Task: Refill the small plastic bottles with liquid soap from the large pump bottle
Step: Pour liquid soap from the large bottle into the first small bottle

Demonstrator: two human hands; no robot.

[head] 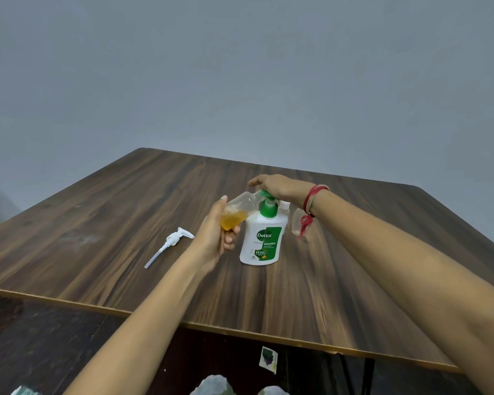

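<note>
Near the middle of the surface, the left hand grasps the small bottle, tilted, neck touching the nozzle of the upright pump bottle, whose green head the right hand presses from above

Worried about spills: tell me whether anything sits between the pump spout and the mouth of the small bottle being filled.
Nothing visible: the tilted small clear plastic bottle meets the green pump head of the white soap bottle.
</note>
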